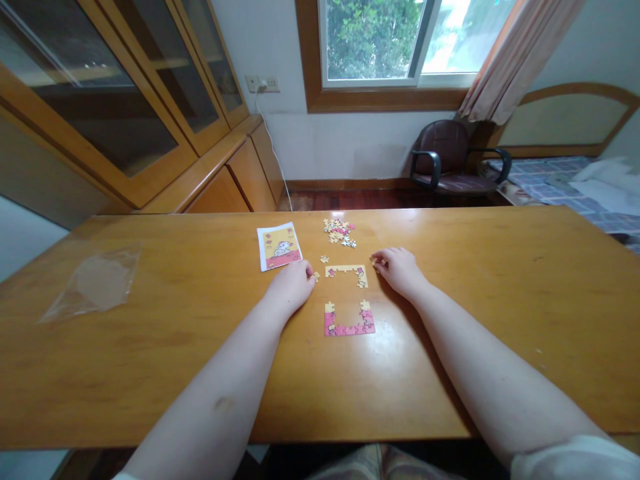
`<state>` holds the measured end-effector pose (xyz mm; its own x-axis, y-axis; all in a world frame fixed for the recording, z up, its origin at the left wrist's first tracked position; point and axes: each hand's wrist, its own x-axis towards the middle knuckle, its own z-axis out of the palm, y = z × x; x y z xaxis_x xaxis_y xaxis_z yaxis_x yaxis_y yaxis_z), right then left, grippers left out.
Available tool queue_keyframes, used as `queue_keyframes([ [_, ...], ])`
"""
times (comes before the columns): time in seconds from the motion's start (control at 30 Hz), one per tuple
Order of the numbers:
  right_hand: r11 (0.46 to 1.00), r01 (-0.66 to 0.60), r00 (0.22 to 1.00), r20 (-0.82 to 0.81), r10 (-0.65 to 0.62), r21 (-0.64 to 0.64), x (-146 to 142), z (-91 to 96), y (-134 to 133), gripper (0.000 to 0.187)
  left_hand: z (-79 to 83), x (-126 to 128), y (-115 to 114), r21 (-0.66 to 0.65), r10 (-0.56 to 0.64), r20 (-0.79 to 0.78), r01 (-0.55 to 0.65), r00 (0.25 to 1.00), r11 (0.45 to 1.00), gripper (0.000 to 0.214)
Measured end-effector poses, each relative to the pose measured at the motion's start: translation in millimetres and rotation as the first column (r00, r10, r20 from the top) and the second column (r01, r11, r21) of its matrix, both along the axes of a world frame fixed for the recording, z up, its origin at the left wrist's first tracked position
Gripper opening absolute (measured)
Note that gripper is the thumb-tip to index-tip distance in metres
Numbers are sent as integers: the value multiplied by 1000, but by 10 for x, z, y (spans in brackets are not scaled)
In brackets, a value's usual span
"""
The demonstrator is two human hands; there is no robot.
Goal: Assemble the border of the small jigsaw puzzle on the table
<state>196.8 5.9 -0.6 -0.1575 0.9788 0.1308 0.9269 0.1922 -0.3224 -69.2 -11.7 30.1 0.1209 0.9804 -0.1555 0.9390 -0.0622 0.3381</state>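
Two joined sections of a small jigsaw lie on the wooden table (500,300): a yellow top strip (346,272) and a pink and yellow bottom section (349,321). My left hand (293,283) rests fingers curled just left of the top strip, pinching a small yellow puzzle piece (316,275). My right hand (399,268) lies curled just right of that strip, its fingertips on another small piece (375,262). A pile of loose pieces (340,232) sits behind them. One single piece (325,259) lies between the pile and the strip.
A reference picture card (279,246) lies left of the pile. A clear plastic bag (95,283) lies at the table's left. Behind the table stand a wooden cabinet (150,120), a dark armchair (450,160) and a bed (575,180).
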Motion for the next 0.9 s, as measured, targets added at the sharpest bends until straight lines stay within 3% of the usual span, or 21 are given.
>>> queue_keyframes([
  [0.23, 1000, -8, 1000, -17, 8, -3, -22, 22, -42, 22, 19, -52, 40, -11, 82, 72, -81, 994, 997, 13],
  [0.5, 990, 128, 990, 64, -125, -51, -6, 76, -44, 22, 28, -78, 64, -42, 138, 19, -137, 990, 990, 19],
  [0.73, 994, 73, 996, 63, -67, -85, -4, 77, -28, 19, 34, -86, 54, -26, 143, -86, -146, 986, 989, 18],
  [0.9, 996, 51, 998, 42, -48, -71, -8, 75, -43, 16, 65, -58, 27, 37, 155, -65, -153, 986, 988, 21],
])
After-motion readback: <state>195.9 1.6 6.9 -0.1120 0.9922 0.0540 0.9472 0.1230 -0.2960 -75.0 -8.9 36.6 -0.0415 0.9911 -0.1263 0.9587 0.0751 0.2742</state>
